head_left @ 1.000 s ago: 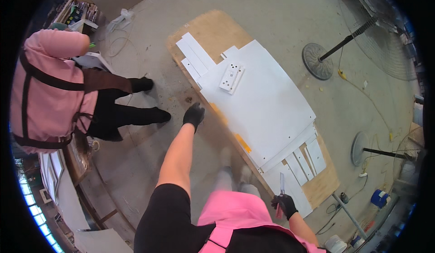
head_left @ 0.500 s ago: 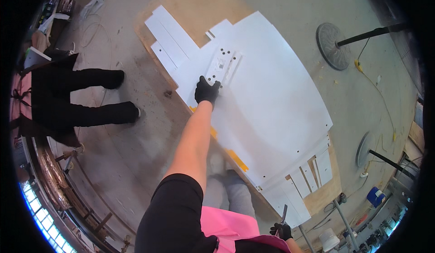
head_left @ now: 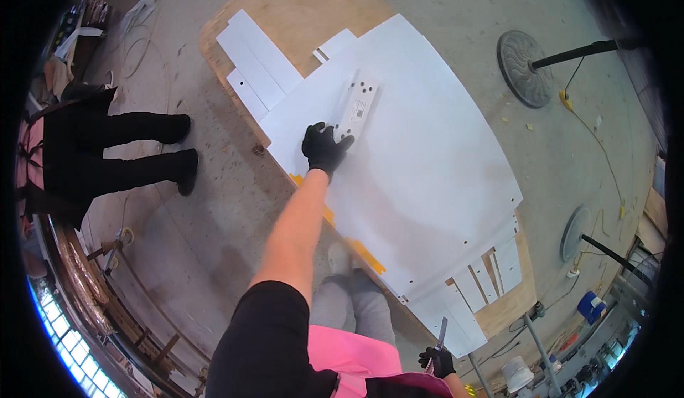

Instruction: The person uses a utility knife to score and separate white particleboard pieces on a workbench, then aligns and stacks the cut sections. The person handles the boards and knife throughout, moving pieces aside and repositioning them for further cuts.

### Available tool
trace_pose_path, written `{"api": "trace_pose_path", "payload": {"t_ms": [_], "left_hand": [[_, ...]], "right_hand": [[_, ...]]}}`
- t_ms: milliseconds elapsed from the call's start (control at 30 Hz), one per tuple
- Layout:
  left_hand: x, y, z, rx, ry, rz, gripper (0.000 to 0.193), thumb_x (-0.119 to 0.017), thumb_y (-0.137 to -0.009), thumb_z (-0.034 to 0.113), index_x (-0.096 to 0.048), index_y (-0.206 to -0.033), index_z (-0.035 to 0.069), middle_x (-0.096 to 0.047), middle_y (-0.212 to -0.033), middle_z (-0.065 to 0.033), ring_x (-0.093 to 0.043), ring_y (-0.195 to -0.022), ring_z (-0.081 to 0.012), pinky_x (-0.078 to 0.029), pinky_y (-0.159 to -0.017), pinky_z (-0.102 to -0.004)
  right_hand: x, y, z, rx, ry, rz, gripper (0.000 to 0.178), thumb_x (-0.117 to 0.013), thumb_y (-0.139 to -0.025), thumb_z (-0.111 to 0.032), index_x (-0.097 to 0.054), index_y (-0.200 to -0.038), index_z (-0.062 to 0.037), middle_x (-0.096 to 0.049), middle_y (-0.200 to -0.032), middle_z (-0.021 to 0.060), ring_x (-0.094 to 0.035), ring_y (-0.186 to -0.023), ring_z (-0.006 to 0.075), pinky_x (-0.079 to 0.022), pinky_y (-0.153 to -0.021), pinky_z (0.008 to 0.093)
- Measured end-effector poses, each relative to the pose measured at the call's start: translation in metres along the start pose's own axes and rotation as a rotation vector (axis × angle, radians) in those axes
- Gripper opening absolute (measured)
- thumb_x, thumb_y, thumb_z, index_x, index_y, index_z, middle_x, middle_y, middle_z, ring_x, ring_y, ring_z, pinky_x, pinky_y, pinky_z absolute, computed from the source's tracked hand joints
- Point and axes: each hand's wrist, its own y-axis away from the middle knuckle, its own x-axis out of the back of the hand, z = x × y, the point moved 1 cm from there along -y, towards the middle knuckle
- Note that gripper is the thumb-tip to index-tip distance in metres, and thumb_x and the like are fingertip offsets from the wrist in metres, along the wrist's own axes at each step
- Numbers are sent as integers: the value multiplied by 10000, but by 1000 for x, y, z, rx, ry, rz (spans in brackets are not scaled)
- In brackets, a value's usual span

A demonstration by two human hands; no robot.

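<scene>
Left hand [head_left: 325, 147] was at near end of block [head_left: 358, 106] on white sheet [head_left: 420, 163]; grip could not be told. Right hand [head_left: 437, 360] held thin tool [head_left: 442, 330].

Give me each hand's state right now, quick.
Black-gloved left hand: at the near end of a white oblong piece with dark holes; grip cannot be told.
Black-gloved right hand: closed, holding a slim tool with flat grey blade.
</scene>
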Motion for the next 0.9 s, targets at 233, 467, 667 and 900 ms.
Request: {"api": "trace_pose_path", "payload": {"t_ms": [233,467,667,900], "left_hand": [[-17,23,22,72,-32,-67,456,-723,-694,343,-666,-1088,120,-425,-1395,-150,-426,-1258,-345,-376,-1044,-464],[-8,33,51,-163,-23,-216,323,-692,-748,183,-659,-1069,160,-443,-1328,-147,-523,-1140,-356,-487,-938,-451],[-8,117,47,-155,40,-485,474,-646,-798,429,-622,-1180,149,-603,-1108,-209,-543,-1084,-385,-453,-940,-483],[118,298,69,271,958,-1180,467,-677,-877,197,-523,-1265,-13,-638,-1162,-121,-617,-1054,-161,-509,-849,-301]], "right_hand": [[-10,-7,11,-38,-8,-8,278,-637,-906,-203,-575,-1008,48,-694,-889,196,-698,-696,286,-579,-595,390],[-8,-4,11,6,-54,-6,274,-643,-903,-200,-576,-1019,39,-694,-896,190,-698,-710,282,-579,-611,392],[-18,19,-4,114,-139,13,252,-644,-882,-144,-567,-1047,29,-686,-908,185,-683,-677,262,-560,-571,370],[-75,57,-74,303,-506,-396,284,-628,-901,-187,-596,-1138,-33,-677,-985,152,-566,-595,174,-448,-510,300]]}}
